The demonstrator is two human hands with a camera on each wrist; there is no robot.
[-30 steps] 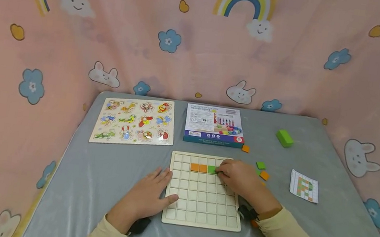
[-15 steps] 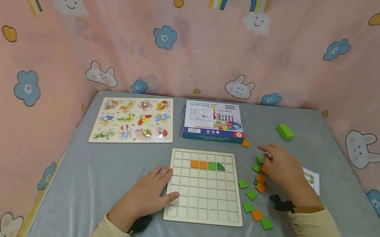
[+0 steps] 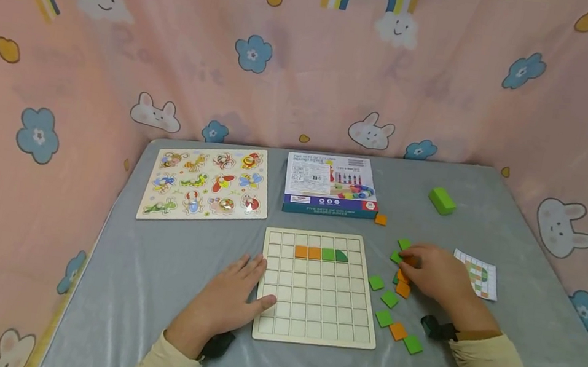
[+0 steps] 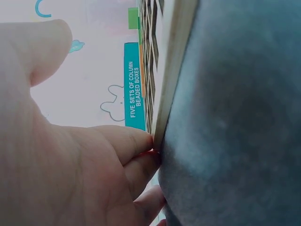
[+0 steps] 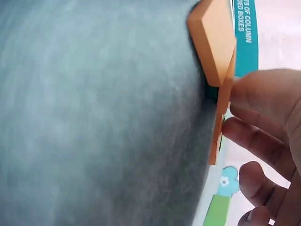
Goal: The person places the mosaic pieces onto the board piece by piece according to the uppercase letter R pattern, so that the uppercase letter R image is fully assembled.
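Observation:
My left hand [image 3: 232, 293] lies spread at the left edge of a wooden grid board [image 3: 306, 341]; in the left wrist view its fingertips touch the rim. On the board, one row holds two orange square tiles [image 3: 308, 252], a green square tile [image 3: 328, 255] and a dark green quarter-round tile [image 3: 341, 256]. My right hand [image 3: 440, 278] is over the loose tiles right of the board. In the right wrist view its thumb and a fingertip touch flat orange tiles [image 5: 216, 146], beside a tilted orange tile [image 5: 214, 42]. The hand partly hides this cluster in the head view.
Several green tiles [image 3: 389, 299] and orange tiles lie between board and right arm. A pattern card [image 3: 488, 277] is right of the hand. Behind are an insect puzzle [image 3: 204, 184], a bead box [image 3: 333, 185], a lone orange tile [image 3: 381, 220] and a green block [image 3: 441, 201].
My right hand has left the dark green quarter-round tile on the board, moved right and come down onto the loose orange tiles. My left hand has stayed at the board's edge.

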